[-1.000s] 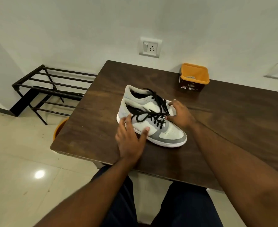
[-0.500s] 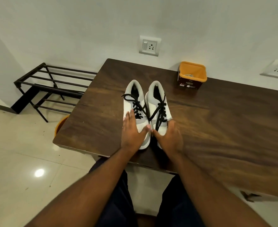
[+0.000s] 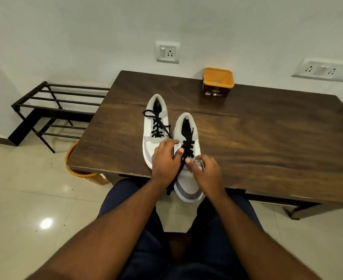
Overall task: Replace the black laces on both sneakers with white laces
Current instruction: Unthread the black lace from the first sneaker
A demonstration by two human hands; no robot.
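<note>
Head view: 2 white-and-grey sneakers lie side by side on the dark wooden table (image 3: 267,138), heels pointing toward the far wall. The left sneaker (image 3: 153,126) sits fully on the tabletop, its toe close to the near edge, with its black lace (image 3: 156,126) still threaded. The right sneaker (image 3: 188,174) overhangs the near edge; its grey toe projects past the table above the person's lap. Its black lace (image 3: 187,146) is threaded through the eyelets, and 1 loose end hangs below the table edge.

The left hand (image 3: 164,160) has its fingers curled over the gap between the 2 sneakers, thumb against the lace of the right sneaker; whether it pinches the lace cannot be told. The right hand (image 3: 205,170) rests on the right sneaker's forefoot with fingers curled, thumb and forefinger at the lace; a firm pinch cannot be confirmed.

An orange-rimmed container (image 3: 218,82) stands at the far edge, well apart from the sneakers. Bare tabletop extends to the right. A black metal rack (image 3: 51,106) stands on the floor to the left, and an orange bin (image 3: 79,170) sits under the near left corner.
</note>
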